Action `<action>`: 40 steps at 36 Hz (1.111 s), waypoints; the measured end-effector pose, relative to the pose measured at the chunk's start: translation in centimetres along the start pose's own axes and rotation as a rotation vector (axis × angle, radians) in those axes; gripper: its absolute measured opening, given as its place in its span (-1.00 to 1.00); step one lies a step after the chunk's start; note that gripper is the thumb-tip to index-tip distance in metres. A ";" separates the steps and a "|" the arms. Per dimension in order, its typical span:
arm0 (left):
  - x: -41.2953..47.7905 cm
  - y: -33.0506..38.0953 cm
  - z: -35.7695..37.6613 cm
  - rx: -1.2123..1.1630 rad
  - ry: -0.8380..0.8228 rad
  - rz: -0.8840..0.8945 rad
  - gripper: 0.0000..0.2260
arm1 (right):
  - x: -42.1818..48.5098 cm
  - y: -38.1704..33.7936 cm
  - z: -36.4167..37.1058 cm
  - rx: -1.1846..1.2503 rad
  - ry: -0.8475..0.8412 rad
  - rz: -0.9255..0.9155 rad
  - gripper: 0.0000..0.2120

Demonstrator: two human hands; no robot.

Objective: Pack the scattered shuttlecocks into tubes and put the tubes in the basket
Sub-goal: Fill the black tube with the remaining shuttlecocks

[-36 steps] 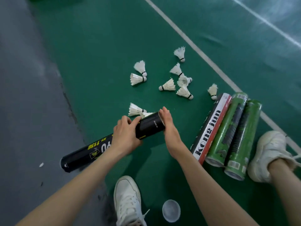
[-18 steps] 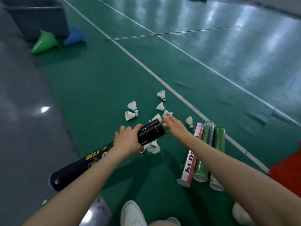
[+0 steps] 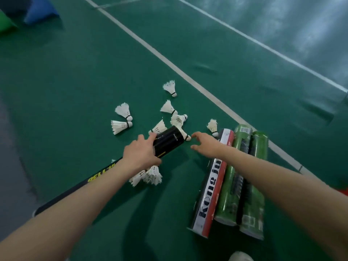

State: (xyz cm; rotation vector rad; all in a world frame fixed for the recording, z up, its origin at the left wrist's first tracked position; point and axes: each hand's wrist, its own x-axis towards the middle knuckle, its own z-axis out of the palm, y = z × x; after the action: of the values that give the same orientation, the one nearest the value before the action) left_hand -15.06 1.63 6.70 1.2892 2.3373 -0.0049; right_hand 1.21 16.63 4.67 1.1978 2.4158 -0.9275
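Fingers, left: the fingers (image 3: 150, 137) of the left hand (image 3: 140, 154) curl round the long black cardboard tube with yellow lettering (image 3: 168, 142), close to its far open end.
Fingers, right: the fingers (image 3: 195, 135) of the right hand (image 3: 207, 146) are spread and hold nothing. They are just beside the cork tip of a white feather shuttlecock (image 3: 186, 137) at the tube's mouth. Whether its skirt sits inside the tube cannot be told.
Loose shuttlecocks: one pair (image 3: 122, 117) lies left of the mouth, several more (image 3: 168, 107) lie beyond it, one (image 3: 212, 126) is near the spare tubes, and two (image 3: 150, 175) are under the left wrist.
Handling: very light. The feather skirts are likely brittle and crush easily, so take each by the firm cork base and feed it in cork first. The tube is stiff and smooth and needs a full wrap.
Spare tubes: a white, red and black printed tube (image 3: 212, 183) and two green tubes (image 3: 243, 181) lie side by side, touching, to the right.
Surface: a green court floor (image 3: 94, 81) with a white boundary line (image 3: 150, 49) and a grey strip (image 3: 11, 147) to the left.
Room: an indoor sports hall. A blue cone (image 3: 40, 13) and a green cone (image 3: 4, 22) stand far left.
Basket: not in view.
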 end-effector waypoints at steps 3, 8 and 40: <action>2.5 0.7 1.6 -0.006 -0.031 -0.016 -0.22 | 3.9 2.3 0.5 0.069 0.081 0.022 -0.52; 5.4 -0.3 2.9 -0.060 -0.044 -0.125 -0.19 | 9.0 2.7 1.4 0.067 0.162 -0.067 -0.54; 9.9 -1.9 2.9 -0.028 0.162 -0.121 -0.25 | 15.5 -1.0 -0.2 1.096 0.106 -0.137 -0.84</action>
State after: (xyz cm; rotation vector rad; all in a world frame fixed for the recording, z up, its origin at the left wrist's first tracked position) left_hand -19.85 7.80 -0.26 1.1714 2.5402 0.0964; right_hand -9.11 25.64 -2.71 1.3652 2.0283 -2.4427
